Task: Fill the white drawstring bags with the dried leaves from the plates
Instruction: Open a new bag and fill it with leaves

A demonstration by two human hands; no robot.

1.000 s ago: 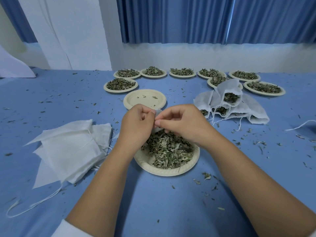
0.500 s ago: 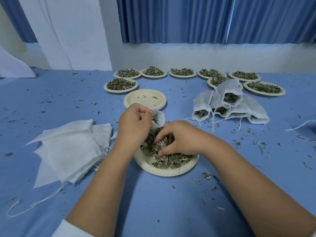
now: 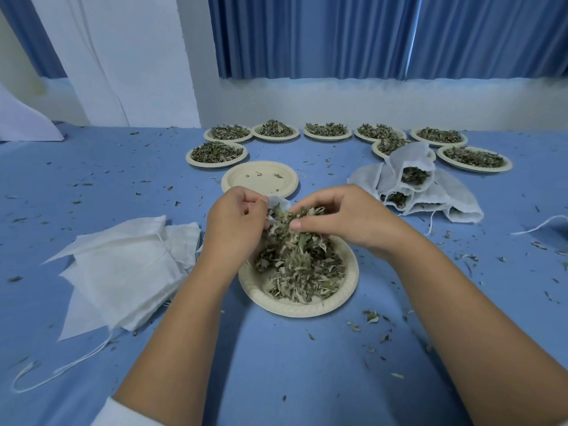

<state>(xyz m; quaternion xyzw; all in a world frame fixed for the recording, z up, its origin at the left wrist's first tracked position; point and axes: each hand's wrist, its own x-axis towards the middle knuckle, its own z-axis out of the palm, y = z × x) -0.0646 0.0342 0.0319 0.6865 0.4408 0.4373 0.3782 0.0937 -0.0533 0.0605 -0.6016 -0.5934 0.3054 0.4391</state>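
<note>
Dried leaves [image 3: 304, 272]: heaped on the nearest plate [image 3: 295, 309], mid blue table [image 3: 292, 370], directly under your hands. White drawstring bag [image 3: 279, 202]: pinched at its mouth by your left hand [image 3: 236, 218], fingers curled on the cloth, held just above the plate's far rim; most of the bag is hidden behind that hand. Your right hand [image 3: 347, 221]: fingers and thumb closed round a clump of leaves [image 3: 292, 218], held at the bag's mouth. Open room: bare table in front of the plate, between your forearms, and to its near right (only crumbs scattered there). Left of the plate: stack of empty bags [image 3: 129, 265], its edge just beside your left wrist, strings trailing toward the near edge. Behind your hands: empty plates [image 3: 259, 179], stacked. Far right: pile of filled bags [image 3: 430, 195], well apart from your right hand, overlapping one plate of the back row. Back row: leaf-filled plates [image 3: 275, 132], on the wall side. One loose string [image 3: 541, 224] at the right edge.
</note>
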